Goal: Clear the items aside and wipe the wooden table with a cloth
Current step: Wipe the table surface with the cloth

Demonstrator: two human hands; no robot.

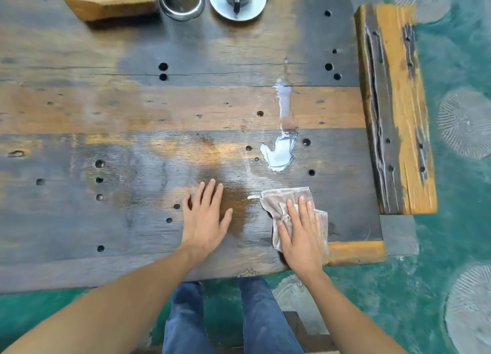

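Observation:
The wooden table [132, 109] is made of dark, worn planks with several round holes. A whitish spill [280, 151] lies right of centre, with a thin streak running away from it toward the far side. My right hand [301, 231] presses flat on a crumpled beige cloth [281, 198] near the table's front right corner, fingers straight. Just left of it my left hand [204, 218] rests flat on the bare wood, fingers spread, holding nothing. The cloth sits a little nearer to me than the spill and does not touch it.
At the far edge stand a wooden block [106, 0], a shiny metal container [182, 0] and a dark cup on a white saucer [237, 0]. A wooden bench [396, 109] flanks the right side. Below is green floor [451, 220]; my legs are at the front edge.

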